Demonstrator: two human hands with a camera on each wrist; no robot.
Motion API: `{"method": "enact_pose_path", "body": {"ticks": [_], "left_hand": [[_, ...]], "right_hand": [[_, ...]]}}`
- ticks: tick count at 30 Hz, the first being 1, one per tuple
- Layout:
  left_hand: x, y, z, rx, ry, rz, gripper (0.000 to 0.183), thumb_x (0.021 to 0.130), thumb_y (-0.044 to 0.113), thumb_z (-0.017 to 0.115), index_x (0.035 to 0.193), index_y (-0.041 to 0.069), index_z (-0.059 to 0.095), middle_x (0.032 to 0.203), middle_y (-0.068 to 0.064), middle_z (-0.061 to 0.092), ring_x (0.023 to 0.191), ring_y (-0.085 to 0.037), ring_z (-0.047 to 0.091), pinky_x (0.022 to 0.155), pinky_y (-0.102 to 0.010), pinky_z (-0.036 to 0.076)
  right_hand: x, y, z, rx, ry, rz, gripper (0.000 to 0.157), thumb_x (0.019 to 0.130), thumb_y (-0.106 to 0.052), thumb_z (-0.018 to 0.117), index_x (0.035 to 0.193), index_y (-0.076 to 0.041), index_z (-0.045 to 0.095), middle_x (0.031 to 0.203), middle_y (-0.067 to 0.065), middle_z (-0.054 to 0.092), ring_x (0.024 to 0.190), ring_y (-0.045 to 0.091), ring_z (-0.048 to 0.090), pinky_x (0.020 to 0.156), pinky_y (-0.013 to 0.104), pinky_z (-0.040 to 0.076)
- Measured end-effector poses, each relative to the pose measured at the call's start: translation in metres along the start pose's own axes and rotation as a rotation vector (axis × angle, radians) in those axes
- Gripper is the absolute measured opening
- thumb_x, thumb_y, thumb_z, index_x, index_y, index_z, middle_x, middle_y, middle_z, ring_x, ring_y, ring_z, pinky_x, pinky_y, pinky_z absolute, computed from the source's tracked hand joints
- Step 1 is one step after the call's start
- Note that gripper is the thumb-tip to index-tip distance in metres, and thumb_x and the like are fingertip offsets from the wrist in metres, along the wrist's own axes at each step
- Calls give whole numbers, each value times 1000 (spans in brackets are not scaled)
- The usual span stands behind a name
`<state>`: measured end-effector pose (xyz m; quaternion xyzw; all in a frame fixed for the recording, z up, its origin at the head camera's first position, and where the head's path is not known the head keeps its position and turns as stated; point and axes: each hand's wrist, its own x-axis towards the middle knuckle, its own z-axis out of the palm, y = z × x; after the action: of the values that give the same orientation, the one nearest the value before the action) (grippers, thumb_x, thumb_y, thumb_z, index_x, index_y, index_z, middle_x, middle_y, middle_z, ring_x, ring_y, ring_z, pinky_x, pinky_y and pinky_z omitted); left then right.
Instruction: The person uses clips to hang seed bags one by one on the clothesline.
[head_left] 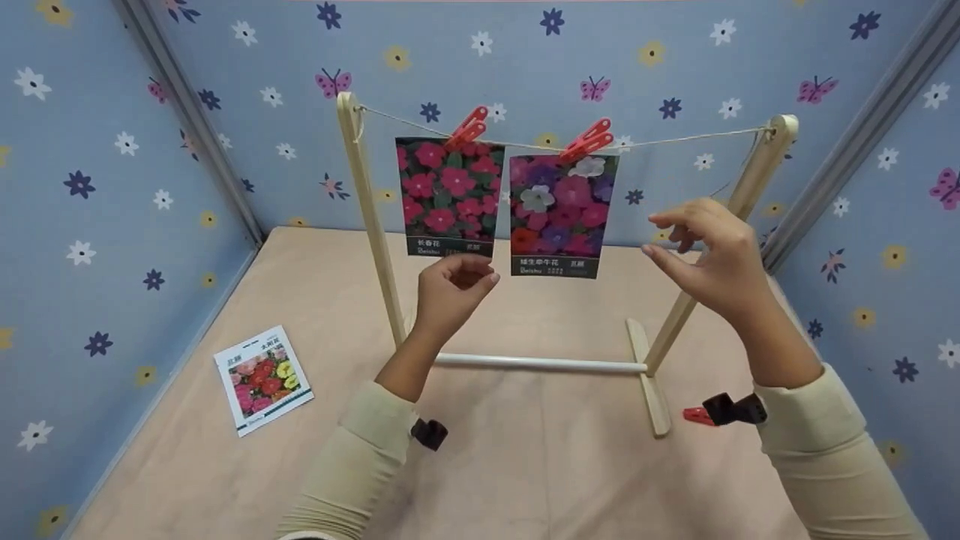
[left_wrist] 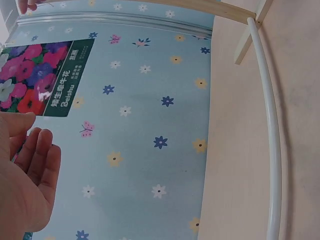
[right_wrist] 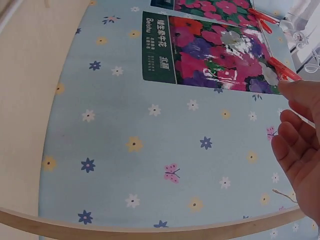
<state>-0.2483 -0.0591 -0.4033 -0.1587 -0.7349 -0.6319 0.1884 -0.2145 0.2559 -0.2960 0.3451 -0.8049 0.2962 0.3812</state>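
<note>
Two flower seed packets hang from a string [head_left: 675,141], each under a red clothespin. The left packet [head_left: 454,191] shows pink-red blooms below its clothespin [head_left: 468,127]; the right packet [head_left: 564,214] has mixed blooms below its clothespin [head_left: 588,140]. At the lower edge of the left packet is my left hand [head_left: 454,296], fingers loosely bent with a gap to the thumb. My right hand [head_left: 712,259] is raised to the right of the right packet, thumb and fingers apart, holding nothing. In the right wrist view, its thumb overlaps the area near the right clothespin [right_wrist: 284,70].
A wooden frame with left post [head_left: 371,225], right post [head_left: 757,180] and white crossbar [head_left: 540,363] carries the string. On the table, a white seed packet [head_left: 262,379] lies at left. Another red clothespin [head_left: 699,416] lies by the right foot [head_left: 651,390], partly behind the wrist camera.
</note>
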Motion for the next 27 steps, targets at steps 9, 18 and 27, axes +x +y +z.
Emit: {"method": "enact_pose_path", "body": {"ticks": [9,18,27], "left_hand": [[-11,-4,-16,26,-124,60,22,80,13,81,99,3,73,95,-4,69,82,-17,68,73,-33,59],[-23,-4,-32,34,-198,94,25,79,10,82,102,5,73,98,-8,66,83,-20,69,71,-41,59],[-35,-5,-48,81,-201,113,27,77,3,82,102,-1,72,96,-17,68,83,-32,68,70,-50,58]], "right_hand": [[-30,-4,0,-8,-43,-6,41,66,5,85,104,-1,71,95,12,69,74,21,60,72,9,44],[-58,-3,0,41,-77,39,51,63,6,86,111,-1,69,107,12,67,84,22,62,83,11,46],[-90,0,-6,33,-77,132,51,65,9,83,113,-1,68,108,12,65,88,18,59,86,12,46]]}}
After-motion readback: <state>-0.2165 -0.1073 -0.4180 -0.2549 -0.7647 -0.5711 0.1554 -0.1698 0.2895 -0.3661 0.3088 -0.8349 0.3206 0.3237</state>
